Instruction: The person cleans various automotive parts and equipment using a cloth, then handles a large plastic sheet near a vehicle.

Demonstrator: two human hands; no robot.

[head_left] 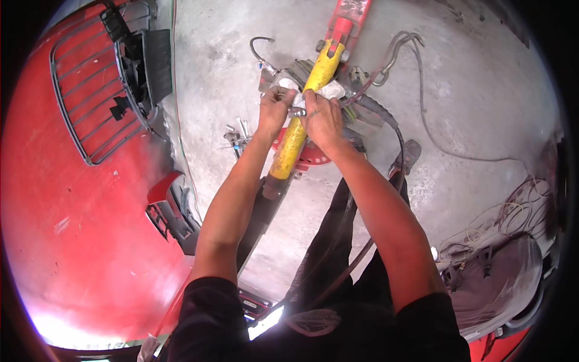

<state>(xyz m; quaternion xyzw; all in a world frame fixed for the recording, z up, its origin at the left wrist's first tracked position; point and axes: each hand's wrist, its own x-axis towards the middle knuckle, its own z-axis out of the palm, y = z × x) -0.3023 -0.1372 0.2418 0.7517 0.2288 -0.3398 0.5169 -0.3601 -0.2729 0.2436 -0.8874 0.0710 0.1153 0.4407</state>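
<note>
A yellow hydraulic cylinder [289, 148] with worn paint runs slantwise in front of me. My left hand [276, 110] is beside its upper part, fingertips pinched on white cloth-like material [300, 99]. Over the cylinder, my right hand [322, 119] is closed with its fingertips close to the left ones; what it grips is hidden. A small metal fitting [297, 112] shows just below the fingertips, between the hands. More crumpled white material [332, 90] lies behind the right hand. Beyond the hands, a red bracket [342, 29] is bolted to the cylinder's far end.
At left is a large red panel [36, 199] with a black grille frame [90, 161] on it. Small tools [235, 139] lie left of the cylinder. Dark hoses [386, 114] run along the right. Further right are coiled cables [515, 208] and a dusty grey-purple part [500, 289].
</note>
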